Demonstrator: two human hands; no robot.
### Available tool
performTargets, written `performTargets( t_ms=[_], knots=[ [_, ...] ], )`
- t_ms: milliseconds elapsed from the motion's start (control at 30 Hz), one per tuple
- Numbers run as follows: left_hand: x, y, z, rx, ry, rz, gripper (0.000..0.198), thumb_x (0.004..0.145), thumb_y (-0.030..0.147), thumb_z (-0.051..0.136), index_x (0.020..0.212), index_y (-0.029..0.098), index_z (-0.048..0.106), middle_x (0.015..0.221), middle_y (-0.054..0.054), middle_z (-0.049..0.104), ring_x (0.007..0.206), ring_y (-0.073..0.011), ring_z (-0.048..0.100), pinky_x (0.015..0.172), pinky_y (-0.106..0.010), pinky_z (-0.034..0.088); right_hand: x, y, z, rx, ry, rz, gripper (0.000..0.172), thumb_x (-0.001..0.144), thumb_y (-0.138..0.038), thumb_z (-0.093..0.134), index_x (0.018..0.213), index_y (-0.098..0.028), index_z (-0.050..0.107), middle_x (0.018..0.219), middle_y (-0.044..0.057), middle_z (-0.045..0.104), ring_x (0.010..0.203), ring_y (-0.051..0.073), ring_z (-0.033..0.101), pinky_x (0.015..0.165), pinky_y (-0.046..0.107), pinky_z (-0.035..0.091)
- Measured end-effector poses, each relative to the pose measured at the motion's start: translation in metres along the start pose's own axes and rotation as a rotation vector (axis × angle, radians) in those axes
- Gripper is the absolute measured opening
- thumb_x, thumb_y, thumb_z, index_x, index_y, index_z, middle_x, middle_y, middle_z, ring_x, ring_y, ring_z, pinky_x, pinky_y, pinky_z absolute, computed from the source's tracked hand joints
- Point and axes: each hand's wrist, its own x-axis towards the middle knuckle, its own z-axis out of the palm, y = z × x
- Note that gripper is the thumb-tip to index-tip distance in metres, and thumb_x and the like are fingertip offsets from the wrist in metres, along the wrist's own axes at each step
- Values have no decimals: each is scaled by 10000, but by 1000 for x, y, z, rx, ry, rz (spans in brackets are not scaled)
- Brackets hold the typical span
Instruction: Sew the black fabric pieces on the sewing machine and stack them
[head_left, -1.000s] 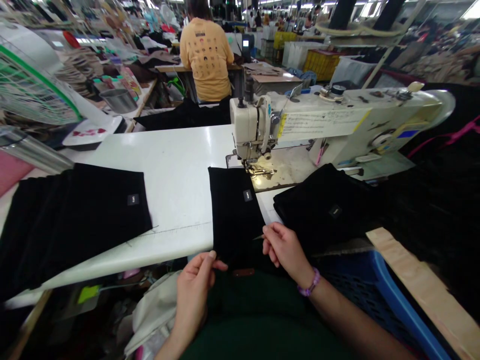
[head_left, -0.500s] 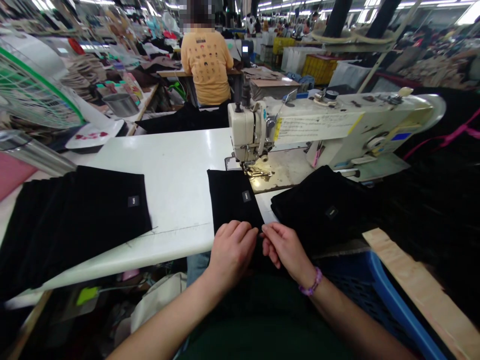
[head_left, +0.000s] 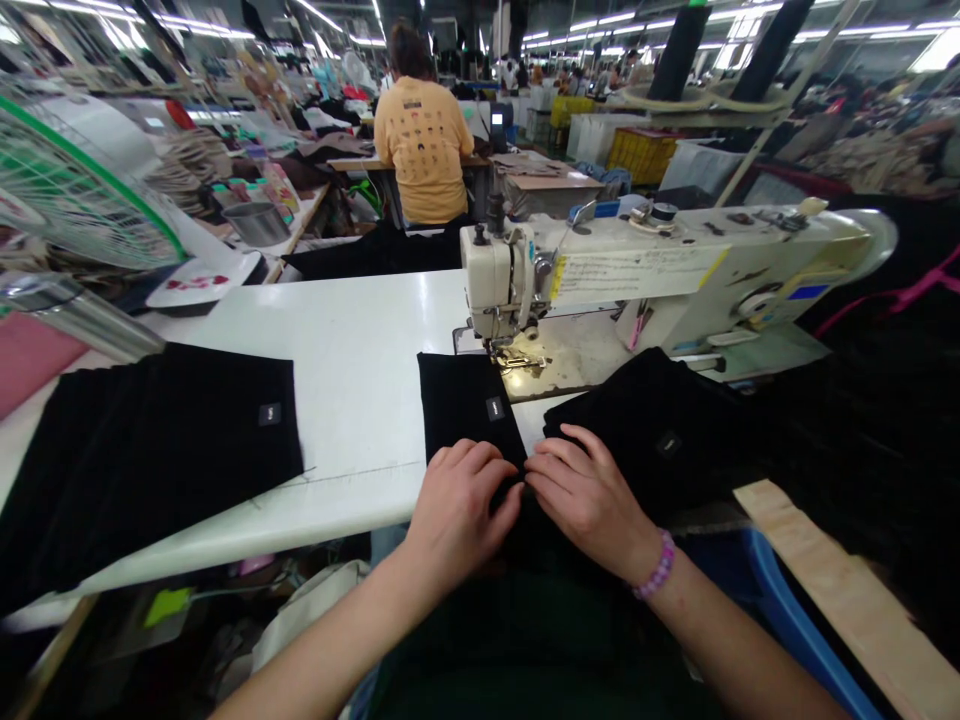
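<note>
A narrow black fabric piece (head_left: 463,400) with a small dark label (head_left: 494,408) lies on the white table (head_left: 352,330), its far end under the needle of the cream sewing machine (head_left: 652,270). My left hand (head_left: 461,500) rests on the near end of the piece with bent fingers pressing down. My right hand (head_left: 589,495), with a pink bead bracelet at the wrist, lies beside it. Its fingertips meet the left hand's on the fabric's right edge. Both hands grip the cloth at the table's front edge.
A flat stack of black labelled pieces (head_left: 150,450) lies at the left of the table and a heap of black pieces (head_left: 660,420) right of the needle. A green-rimmed fan (head_left: 67,190) stands far left. A blue crate (head_left: 787,620) and wooden board (head_left: 847,590) sit lower right. A person in a yellow shirt (head_left: 424,150) sits ahead.
My left hand rose from below the table edge onto the fabric next to the right hand. The right hand went from a pinch to lying flatter over the cloth.
</note>
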Motion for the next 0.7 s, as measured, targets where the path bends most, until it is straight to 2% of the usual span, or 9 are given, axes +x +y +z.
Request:
performTargets(
  t_ms=[67, 167, 267, 367, 467, 700],
  knots=[
    [9, -7, 1, 12, -36, -1, 291, 941, 299, 573, 1197, 186, 654, 1157, -94, 700, 1043, -266, 607, 887, -431, 476, 0, 0, 3, 11, -41, -18, 249, 999, -106, 449, 906, -160, 673, 938, 45, 718, 1085, 186, 604, 1161, 452, 315],
    [20, -18, 7, 110, -73, 51, 402, 964, 311, 551, 1347, 191, 569, 1357, -104, 627, 1258, -315, 526, 1089, -542, 368, 1, 0, 7, 19, -60, -17, 275, 1002, -104, 425, 877, -164, 661, 879, 32, 702, 1025, 172, 619, 1170, 454, 312],
    [24, -24, 14, 159, -118, 64, 357, 976, 332, 532, 1303, 211, 608, 1352, -94, 635, 1265, -324, 529, 1103, -568, 356, 3, 1, 8, 48, -55, 1, 254, 990, -102, 438, 874, -181, 650, 889, 17, 707, 992, 169, 617, 1143, 454, 336],
    [25, -27, 15, 164, -139, 60, 372, 970, 341, 541, 1311, 211, 608, 1357, -102, 630, 1257, -328, 535, 1094, -579, 373, 6, 3, 8, 65, -75, 13, 218, 979, -106, 466, 883, -182, 647, 897, 16, 711, 971, 173, 612, 1045, 428, 397],
    [28, -31, 15, 164, -126, 58, 376, 958, 336, 559, 1307, 209, 617, 1345, -110, 636, 1244, -329, 545, 1091, -585, 379, 12, 6, 8, 69, -100, 26, 189, 972, -114, 501, 868, -173, 647, 876, 13, 708, 937, 177, 605, 965, 408, 410],
    [41, -48, 19, 186, -72, 53, 358, 953, 302, 558, 1290, 205, 630, 1360, -118, 627, 1240, -335, 545, 1094, -608, 365, 31, 14, 13, 35, -127, 66, 133, 958, -117, 568, 899, -182, 669, 908, 13, 729, 931, 183, 589, 942, 402, 386]
  ],
)
